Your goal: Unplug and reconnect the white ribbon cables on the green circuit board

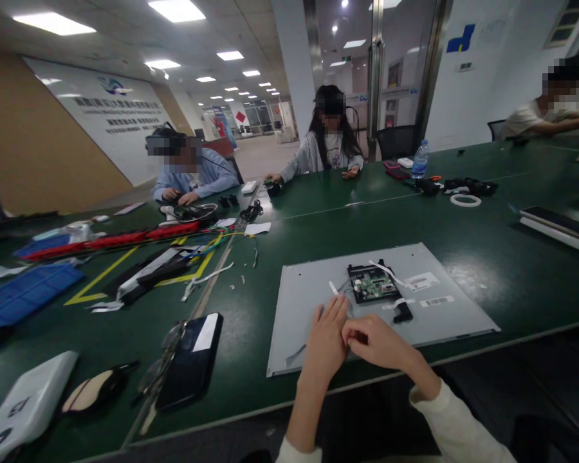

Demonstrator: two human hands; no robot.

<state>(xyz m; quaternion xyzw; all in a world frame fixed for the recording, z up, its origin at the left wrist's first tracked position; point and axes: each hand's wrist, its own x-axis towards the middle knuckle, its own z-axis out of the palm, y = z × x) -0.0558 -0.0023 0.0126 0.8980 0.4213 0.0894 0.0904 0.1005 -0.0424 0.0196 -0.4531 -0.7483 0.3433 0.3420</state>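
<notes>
A grey metal panel [313, 296] lies flat on the green table [347, 225] in front of me. A green circuit board [372, 283] in a black frame sits near its middle, with white ribbon strips and labels around it. My left hand [325, 337] rests flat on the panel's near part, fingers stretched out together. My right hand [374, 337] is beside it, fingers curled in and touching the left hand's fingers. Whether the right fingers pinch anything is hidden.
A black phone-like slab [190, 360] and glasses lie to the left, with a white case [26, 405] at the near left corner. Red bars, blue trays and cables clutter the left. Three other people sit around the table. A water bottle [419, 159] and tape ring [466, 200] stand far right.
</notes>
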